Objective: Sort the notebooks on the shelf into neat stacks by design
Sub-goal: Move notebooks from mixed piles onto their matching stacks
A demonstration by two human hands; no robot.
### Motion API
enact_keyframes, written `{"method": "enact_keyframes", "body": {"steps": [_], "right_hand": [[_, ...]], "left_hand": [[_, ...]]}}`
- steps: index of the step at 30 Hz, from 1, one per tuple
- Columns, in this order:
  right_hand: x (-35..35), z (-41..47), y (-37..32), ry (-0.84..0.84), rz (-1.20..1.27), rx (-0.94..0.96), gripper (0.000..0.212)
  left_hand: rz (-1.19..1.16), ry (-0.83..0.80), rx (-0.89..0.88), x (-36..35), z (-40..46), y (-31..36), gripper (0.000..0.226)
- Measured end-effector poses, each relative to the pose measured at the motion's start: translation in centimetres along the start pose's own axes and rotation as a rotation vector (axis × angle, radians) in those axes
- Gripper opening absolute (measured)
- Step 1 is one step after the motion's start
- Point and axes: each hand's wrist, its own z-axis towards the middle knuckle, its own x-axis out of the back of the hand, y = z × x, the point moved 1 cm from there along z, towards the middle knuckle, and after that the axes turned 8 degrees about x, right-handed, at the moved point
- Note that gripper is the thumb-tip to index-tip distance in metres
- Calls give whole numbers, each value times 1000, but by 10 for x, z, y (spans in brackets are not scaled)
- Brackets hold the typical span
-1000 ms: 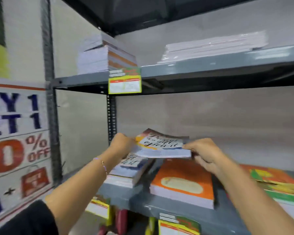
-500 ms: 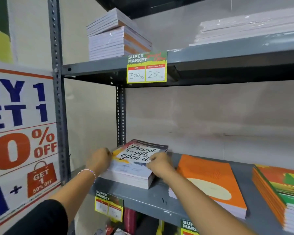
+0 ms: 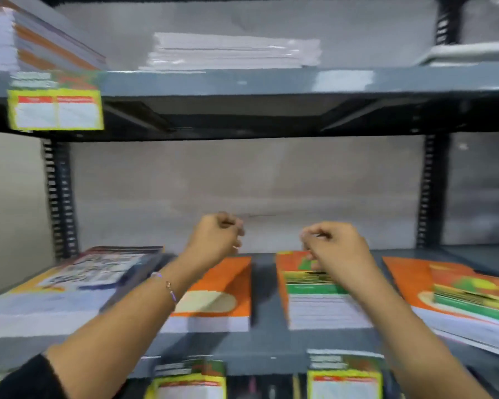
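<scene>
Both hands are raised above the middle shelf (image 3: 260, 345), each grip loosely curled with nothing in it: the left hand (image 3: 213, 237) hangs over the back of the orange notebook stack (image 3: 216, 295), the right hand (image 3: 339, 249) over the back of the orange-and-green stack (image 3: 311, 295). A lettered-cover stack (image 3: 69, 286) lies at the shelf's left end, and a mixed pile (image 3: 455, 298) at its right end. The frame is blurred.

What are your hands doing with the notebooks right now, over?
Left hand and right hand loosely curled, empty, above middle shelf. Mixed pile at right unsorted: green-and-orange notebooks on plain orange. Nothing in the way.
</scene>
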Motion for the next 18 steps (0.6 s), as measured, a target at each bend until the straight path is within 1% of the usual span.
{"method": "enact_keyframes", "body": {"steps": [2,3,4,6,7,9,10,11,12,13,15,18], "right_hand": [[65,-2,38,90,-219,-69,31],[98,-6,57,132,-329,-108,32],[122,-9,73,151,-412,-154,30],[166,-16,104,160,-526,-291,21],[186,-20,117,161,-568,-362,19],[215,-25,138,155,-655,-467,17],[227,-27,146,144,-705,-505,16],[234,-28,152,127,-743,-537,15],[241,-29,158,102,-758,-562,15],[246,-31,162,76,-747,-582,14],[249,-33,168,34,-704,-607,16],[252,-37,170,68,-676,-610,25]], "left_hand": [[-210,-208,96,-74,-7,22,24],[-248,-296,124,-114,-13,34,22],[-248,-354,135,-145,-17,41,22],[-191,-448,139,-206,-27,53,25],[-136,-493,143,-235,-32,57,22],[65,-558,130,-284,-41,62,10],[189,-581,119,-303,-44,63,8],[309,-602,110,-318,-46,62,12],[396,-625,113,-333,-48,61,13],[446,-630,126,-346,-50,62,9],[448,-616,189,-359,-49,61,6],[292,-669,394,-370,-44,62,21]]}}
